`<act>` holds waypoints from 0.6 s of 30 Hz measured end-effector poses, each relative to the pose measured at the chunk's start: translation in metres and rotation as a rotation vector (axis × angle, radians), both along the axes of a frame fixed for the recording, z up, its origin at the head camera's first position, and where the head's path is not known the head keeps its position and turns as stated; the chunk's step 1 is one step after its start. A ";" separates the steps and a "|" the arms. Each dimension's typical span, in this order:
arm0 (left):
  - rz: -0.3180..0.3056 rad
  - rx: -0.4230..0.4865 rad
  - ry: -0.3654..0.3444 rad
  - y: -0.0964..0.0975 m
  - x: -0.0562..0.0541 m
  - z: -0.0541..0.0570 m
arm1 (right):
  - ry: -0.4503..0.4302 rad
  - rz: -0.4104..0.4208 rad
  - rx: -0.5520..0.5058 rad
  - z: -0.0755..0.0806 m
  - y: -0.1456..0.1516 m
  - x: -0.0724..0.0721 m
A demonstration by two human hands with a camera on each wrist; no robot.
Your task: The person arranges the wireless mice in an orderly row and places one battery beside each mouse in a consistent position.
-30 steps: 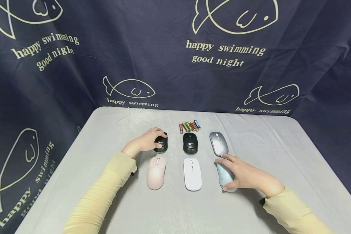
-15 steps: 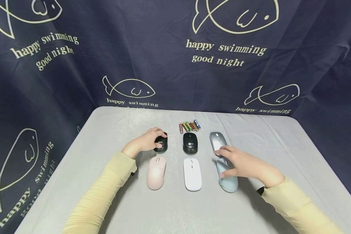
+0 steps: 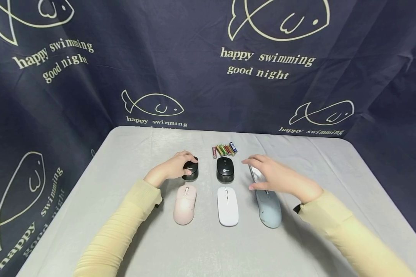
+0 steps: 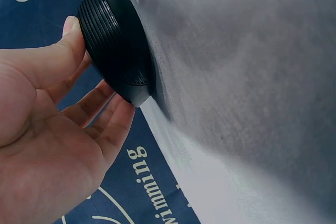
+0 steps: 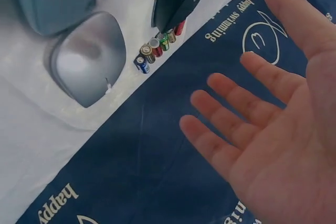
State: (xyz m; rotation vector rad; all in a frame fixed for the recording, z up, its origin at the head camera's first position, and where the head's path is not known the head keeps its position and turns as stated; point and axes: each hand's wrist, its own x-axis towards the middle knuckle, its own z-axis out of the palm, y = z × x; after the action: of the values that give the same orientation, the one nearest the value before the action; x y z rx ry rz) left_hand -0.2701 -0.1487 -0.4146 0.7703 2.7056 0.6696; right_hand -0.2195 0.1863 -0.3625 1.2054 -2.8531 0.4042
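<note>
Left hand [image 3: 173,167] grips a black mouse [image 4: 118,40]; right hand [image 3: 277,173] hovers, spread, over the silver mouse [image 5: 92,59], partly hiding it; batteries [image 3: 224,150] lie behind the middle mouse [image 3: 225,169].

It's a screened-off spot, the wider room hidden: navy fish-print fabric [image 3: 208,88] lettered "happy swimming good night" hangs behind and on both sides, surrounding a pale counter [image 3: 197,250] bearing computer mice [image 3: 228,206].
</note>
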 end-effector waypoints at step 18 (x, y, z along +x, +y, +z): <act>-0.008 -0.012 0.001 -0.001 -0.003 -0.003 | 0.085 -0.052 0.000 -0.004 -0.043 -0.043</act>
State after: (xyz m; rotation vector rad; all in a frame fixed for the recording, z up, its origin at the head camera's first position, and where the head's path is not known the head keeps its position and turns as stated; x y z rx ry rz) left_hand -0.2728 -0.1494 -0.4177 0.7779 2.7034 0.6508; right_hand -0.2629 0.1435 -0.3669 1.1173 -2.8055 0.3427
